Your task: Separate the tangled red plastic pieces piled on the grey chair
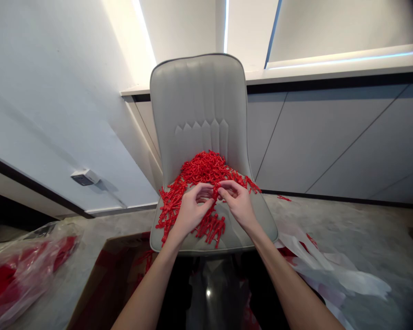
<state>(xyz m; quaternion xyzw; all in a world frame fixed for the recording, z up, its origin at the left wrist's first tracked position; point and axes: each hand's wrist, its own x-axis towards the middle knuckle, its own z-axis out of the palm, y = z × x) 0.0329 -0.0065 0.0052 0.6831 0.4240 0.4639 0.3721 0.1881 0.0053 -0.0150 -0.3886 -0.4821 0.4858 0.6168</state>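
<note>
We look down from head height, and from the left we see a transparent plastic bag stuffed with something red, lying on a mottled grey floor. Above it, a small grey-and-silver device is fixed to a white wall panel. Next comes an open brown cardboard box with red pieces inside, partly below the front of a pale grey padded chair, whose stitched backrest stands upright. On the chair's seat lies a dense heap of tangled red plastic figures, small humanoid shapes linked in branching strands, spilling down the seat towards the front edge. Our left grip is curled, its fingertips at the middle of the heap; we cannot tell whether it is pinching a strand. Our right grip is closed on the red plastic figures, its fingertips meeting a strand close beside the left fingertips. Bare forearms rise from the bottom of the view. Further right, one small red piece lies on the floor, and crumpled white plastic sheeting spreads beside the chair.
</note>
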